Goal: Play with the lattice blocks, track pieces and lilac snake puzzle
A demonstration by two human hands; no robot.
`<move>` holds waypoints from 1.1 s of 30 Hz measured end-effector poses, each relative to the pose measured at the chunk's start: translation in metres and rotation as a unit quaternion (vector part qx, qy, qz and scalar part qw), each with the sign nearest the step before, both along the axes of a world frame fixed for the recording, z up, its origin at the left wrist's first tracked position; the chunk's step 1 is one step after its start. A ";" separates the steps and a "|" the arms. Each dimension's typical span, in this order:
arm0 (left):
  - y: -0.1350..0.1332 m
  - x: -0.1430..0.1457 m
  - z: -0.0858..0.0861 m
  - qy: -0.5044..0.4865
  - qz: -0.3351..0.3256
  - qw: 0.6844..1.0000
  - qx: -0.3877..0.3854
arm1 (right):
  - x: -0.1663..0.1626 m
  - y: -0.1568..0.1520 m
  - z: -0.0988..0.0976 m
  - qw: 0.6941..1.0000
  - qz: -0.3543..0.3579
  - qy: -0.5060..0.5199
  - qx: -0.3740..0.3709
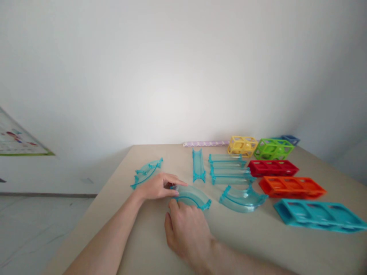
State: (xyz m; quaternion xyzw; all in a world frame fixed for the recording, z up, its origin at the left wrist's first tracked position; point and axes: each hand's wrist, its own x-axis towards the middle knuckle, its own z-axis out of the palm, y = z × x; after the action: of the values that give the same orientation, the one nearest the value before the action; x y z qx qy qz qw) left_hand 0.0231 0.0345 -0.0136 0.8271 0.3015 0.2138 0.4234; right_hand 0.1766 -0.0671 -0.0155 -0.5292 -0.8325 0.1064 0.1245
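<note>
A clear blue curved track piece (195, 194) lies at the middle of the table, under both hands. My left hand (159, 186) has its thumb and fingers closed around the track's left end. Curled in front of the near edge, my right hand (189, 227) has its fingers closed against the same piece; its fingertips are hidden. Right of it rests another curved track (243, 200). Beyond my left hand is a further curved piece (147, 172). A straight track (198, 166) stands lengthwise behind the hands, beside several straight tracks (229, 171) set crosswise.
Along the right side sit open-frame blocks: teal (321, 214), orange (292, 187), red (272, 168), green (273, 149), yellow (242, 146) and dark blue (291, 139). A patterned lilac strip (206, 144) lies by the wall. The table's left edge borders the floor (37, 229).
</note>
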 end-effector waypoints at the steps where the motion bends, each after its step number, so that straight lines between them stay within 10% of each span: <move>1: -0.001 0.003 0.000 0.008 0.001 1.000 0.010 | 0.000 0.000 0.000 1.000 -0.002 -0.002 0.005; 10: -0.009 0.022 -0.014 -0.038 0.072 0.996 0.021 | -0.001 -0.010 -0.016 0.950 0.281 0.058 0.126; 24: -0.013 0.027 -0.013 -0.056 0.099 0.988 0.104 | 0.000 -0.004 -0.018 0.948 0.303 0.050 0.078; 29: 0.006 -0.002 -0.006 0.065 0.376 0.870 0.312 | 0.001 -0.005 -0.022 0.944 0.317 0.055 0.072; 33: 0.019 -0.026 -0.011 0.323 0.459 0.800 0.211 | 0.000 -0.005 -0.023 0.939 0.328 0.060 0.080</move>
State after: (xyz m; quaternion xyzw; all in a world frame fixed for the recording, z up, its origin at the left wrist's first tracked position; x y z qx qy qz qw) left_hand -0.0033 0.0537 -0.0246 0.6818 0.7126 0.1622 -0.0314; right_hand 0.1769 -0.0716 -0.0383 -0.2076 -0.9567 0.1062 0.1740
